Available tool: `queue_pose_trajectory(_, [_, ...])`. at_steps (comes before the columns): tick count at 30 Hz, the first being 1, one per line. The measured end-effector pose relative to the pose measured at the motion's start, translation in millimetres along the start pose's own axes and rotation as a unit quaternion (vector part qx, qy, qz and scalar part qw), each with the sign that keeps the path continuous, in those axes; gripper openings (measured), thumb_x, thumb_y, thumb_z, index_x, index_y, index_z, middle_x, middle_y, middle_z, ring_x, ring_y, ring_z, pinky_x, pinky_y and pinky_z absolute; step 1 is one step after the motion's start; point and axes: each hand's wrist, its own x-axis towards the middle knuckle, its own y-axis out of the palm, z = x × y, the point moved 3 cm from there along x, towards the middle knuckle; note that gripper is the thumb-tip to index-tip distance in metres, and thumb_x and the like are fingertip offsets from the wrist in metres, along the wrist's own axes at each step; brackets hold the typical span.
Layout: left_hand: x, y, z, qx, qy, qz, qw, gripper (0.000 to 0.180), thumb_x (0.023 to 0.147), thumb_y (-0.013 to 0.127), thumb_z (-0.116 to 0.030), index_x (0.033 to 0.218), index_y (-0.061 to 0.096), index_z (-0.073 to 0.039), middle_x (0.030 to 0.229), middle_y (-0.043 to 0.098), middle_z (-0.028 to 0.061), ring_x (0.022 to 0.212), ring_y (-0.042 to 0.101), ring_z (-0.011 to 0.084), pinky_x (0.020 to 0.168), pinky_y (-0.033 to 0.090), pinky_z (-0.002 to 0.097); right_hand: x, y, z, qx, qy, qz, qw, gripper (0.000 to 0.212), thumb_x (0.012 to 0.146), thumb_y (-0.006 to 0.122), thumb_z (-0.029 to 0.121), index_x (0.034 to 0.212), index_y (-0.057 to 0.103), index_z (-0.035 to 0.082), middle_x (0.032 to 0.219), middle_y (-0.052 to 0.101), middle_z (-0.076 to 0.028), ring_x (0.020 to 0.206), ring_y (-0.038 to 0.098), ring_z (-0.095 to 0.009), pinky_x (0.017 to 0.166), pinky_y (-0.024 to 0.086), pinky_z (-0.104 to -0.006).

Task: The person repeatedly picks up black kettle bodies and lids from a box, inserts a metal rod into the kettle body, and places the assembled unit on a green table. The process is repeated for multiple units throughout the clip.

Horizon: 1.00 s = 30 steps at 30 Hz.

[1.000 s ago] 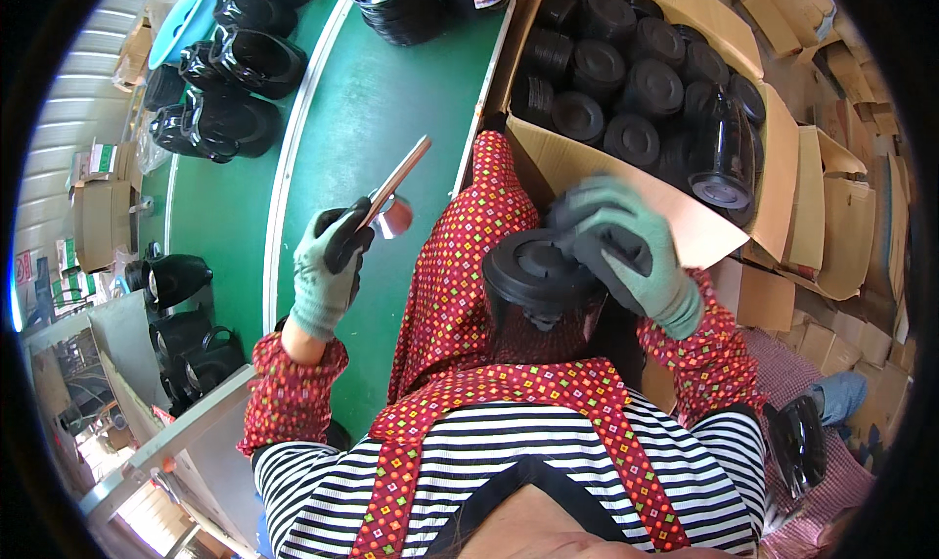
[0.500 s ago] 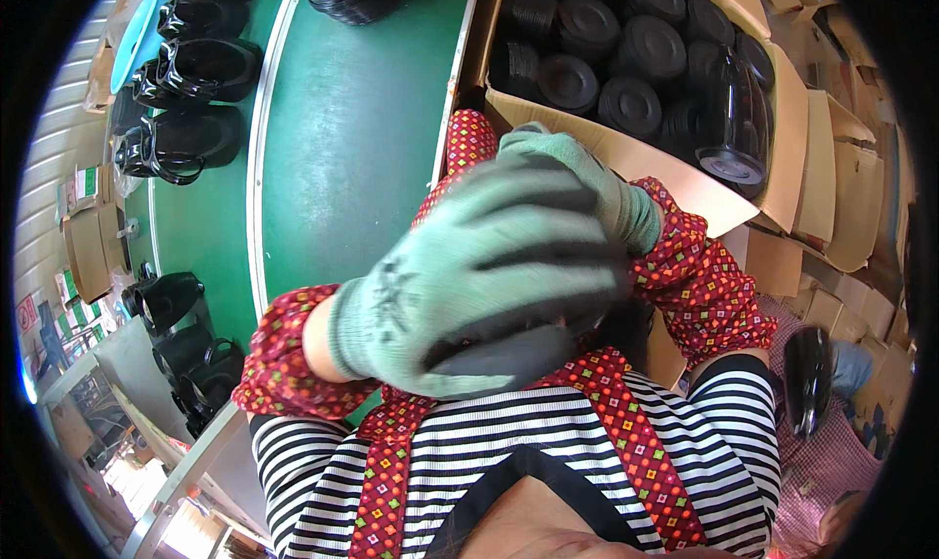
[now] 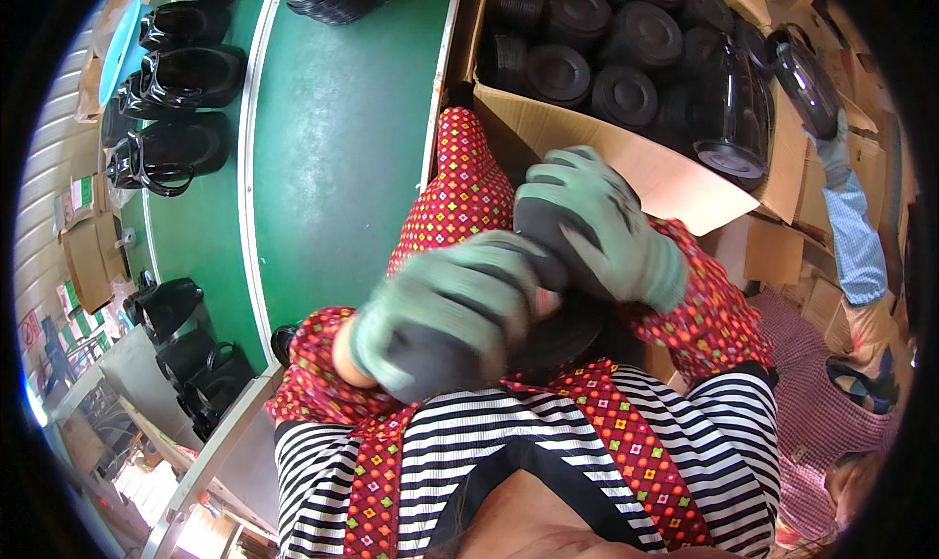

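Note:
Both my hands wear green knit gloves with black coated palms and meet in front of my chest. My left hand (image 3: 445,314) is smeared by motion, its fingers curled inward beside a dark rounded object (image 3: 562,342) low between my hands. Just above and to the right, my right hand (image 3: 597,224) is closed, fingers bent toward the left one. Gloves cover most of whatever they hold, and its kind cannot be made out against the black palms.
An open carton (image 3: 606,153) of black ribbed, round-ended pieces stands far right, a glossy black jug (image 3: 729,119) on top. Black jugs (image 3: 186,143) line the green table (image 3: 337,138) at left. On the right, another person's gloved hand (image 3: 833,153) holds a glossy black vessel (image 3: 804,75).
My left hand has drawn down and left from its spread position, fingers now curled. My right hand, formerly mostly behind it, shows fully. The other person's vessel has risen beside the carton.

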Motion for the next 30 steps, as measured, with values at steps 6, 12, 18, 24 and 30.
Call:
queue_pose_trajectory(6, [22.9,-19.0,-53.7,0.104,-0.201,-0.061,0.972,0.046,0.106,0.045,-0.033,0.100,0.074,0.003,0.112,0.070,0.0245,0.107,0.068,0.0404,0.104,0.047,0.0546,32.8,-22.6,10.0,-0.025,0.047,0.228,0.972,0.057,0.077,0.084,0.041,0.124,0.067,0.014,0.099,0.060,-0.010,0.095,0.058,-0.033,0.086,0.042,-0.0471])
queue_pose_trajectory(12, [60.4,21.4,-57.4,0.531,-0.345,0.111,0.766,0.088,0.095,0.071,-0.034,0.158,0.030,0.014,0.139,0.057,0.0369,0.120,0.064,0.0481,0.104,0.052,0.0498,34.1,-26.2,21.6,-0.034,0.048,0.173,0.983,0.063,0.073,0.086,0.043,0.123,0.067,0.010,0.106,0.063,-0.011,0.099,0.061,-0.035,0.090,0.044,-0.0474])
queue_pose_trajectory(18, [35.4,-32.0,-13.7,0.412,-0.425,0.141,0.794,0.079,0.093,0.071,-0.023,0.159,0.036,0.005,0.103,0.074,0.0252,0.090,0.074,0.0419,0.081,0.058,0.0480,32.6,-22.6,50.0,-0.179,0.133,0.153,0.963,0.067,0.078,0.081,0.045,0.127,0.063,0.002,0.102,0.059,-0.013,0.095,0.060,-0.033,0.087,0.044,-0.0489])
queue_pose_trajectory(24, [14.4,-67.1,43.6,0.333,-0.268,0.075,0.901,0.048,0.097,0.068,-0.029,0.138,0.060,-0.005,0.112,0.074,0.0215,0.099,0.073,0.0411,0.087,0.059,0.0467,42.6,-42.1,79.0,-0.220,0.199,0.281,0.913,0.071,0.087,0.073,0.029,0.145,0.054,-0.006,0.121,0.061,-0.023,0.097,0.060,-0.037,0.087,0.047,-0.0494])
queue_pose_trajectory(30, [15.4,-76.7,81.7,0.320,-0.144,0.061,0.934,0.036,0.096,0.064,-0.018,0.127,0.066,0.000,0.110,0.074,0.0215,0.098,0.073,0.0399,0.085,0.059,0.0432,56.0,-35.9,89.8,-0.311,0.198,0.304,0.878,0.069,0.089,0.073,0.033,0.143,0.056,-0.006,0.111,0.061,-0.019,0.090,0.062,-0.033,0.081,0.049,-0.0456])
